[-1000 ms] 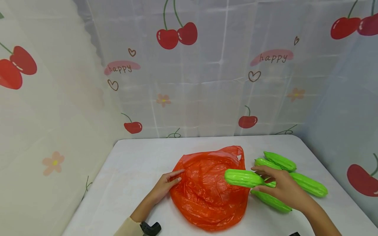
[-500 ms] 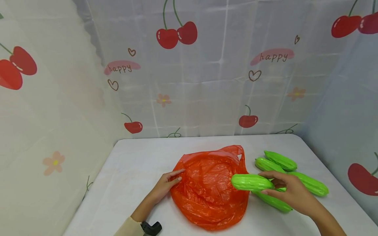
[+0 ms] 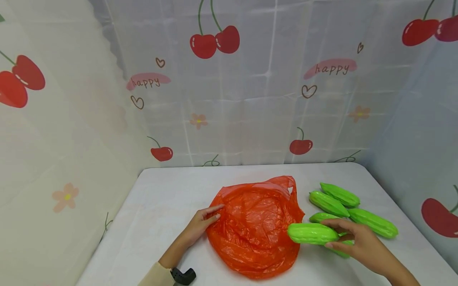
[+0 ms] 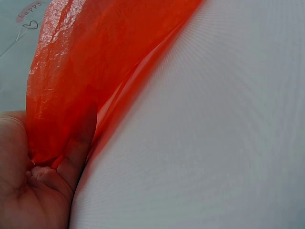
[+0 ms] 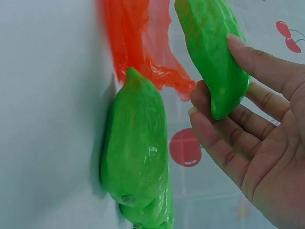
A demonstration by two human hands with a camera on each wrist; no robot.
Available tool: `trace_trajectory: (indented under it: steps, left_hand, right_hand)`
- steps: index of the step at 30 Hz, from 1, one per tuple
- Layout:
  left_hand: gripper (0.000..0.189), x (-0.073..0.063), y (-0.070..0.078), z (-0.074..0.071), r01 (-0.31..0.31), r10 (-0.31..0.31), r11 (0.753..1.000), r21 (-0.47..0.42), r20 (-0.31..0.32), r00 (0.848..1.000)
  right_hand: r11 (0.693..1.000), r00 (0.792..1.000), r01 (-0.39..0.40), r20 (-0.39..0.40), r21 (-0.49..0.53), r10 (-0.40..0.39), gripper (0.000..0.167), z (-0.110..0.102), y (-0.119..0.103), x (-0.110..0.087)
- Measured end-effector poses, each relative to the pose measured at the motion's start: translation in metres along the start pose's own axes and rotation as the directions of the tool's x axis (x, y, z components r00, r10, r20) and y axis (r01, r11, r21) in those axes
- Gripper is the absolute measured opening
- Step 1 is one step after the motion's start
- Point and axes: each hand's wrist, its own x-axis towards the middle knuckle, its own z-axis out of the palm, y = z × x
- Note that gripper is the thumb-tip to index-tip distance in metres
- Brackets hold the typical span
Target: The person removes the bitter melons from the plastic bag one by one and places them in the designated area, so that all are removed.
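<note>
A red plastic bag lies spread on the white table. My left hand holds its left edge, with the film between thumb and fingers in the left wrist view, where part of the hand shows behind the bag. Thumb and fingertips of my right hand pinch one end of a ridged, bright green bitter melon. That melon is raised and points left, its far end overlapping the bag's right edge. In the right wrist view, the held bitter melon tapers toward the fingers.
Several more bitter melons lie right of the bag, among them one at the back and one farthest right. Some are partly hidden by my right hand. A cherry-printed curtain hangs behind the table and along both sides.
My right hand has moved right and toward me with the bitter melon, uncovering more of the melons behind it. The left hand and the bag have hardly moved.
</note>
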Motion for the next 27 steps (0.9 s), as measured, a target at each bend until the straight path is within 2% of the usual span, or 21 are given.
trace_trajectory:
  steps: [8,12,23,27]
  left_hand:
    - [0.044,0.002,0.000,0.001,-0.001,0.001,1.000,-0.005,-0.016,1.000]
    - [0.044,0.001,0.000,0.001,0.006,-0.006,1.000,-0.008,-0.019,1.000]
    - [0.044,0.000,0.004,0.001,0.016,-0.016,1.000,0.009,-0.013,1.000]
    - [0.044,-0.001,0.004,0.001,0.019,-0.019,1.000,0.008,-0.015,1.000]
  right_hand:
    - [0.999,0.997,-0.037,0.073,0.036,0.034,0.057,-0.002,0.013,-0.009]
    - [0.997,0.993,-0.069,0.100,0.020,0.067,0.058,-0.001,0.018,-0.013]
    - [0.983,0.966,-0.180,0.190,0.019,0.174,0.065,-0.003,0.035,-0.021]
    - [0.974,0.956,-0.220,0.213,0.056,0.203,0.066,-0.003,0.038,-0.022]
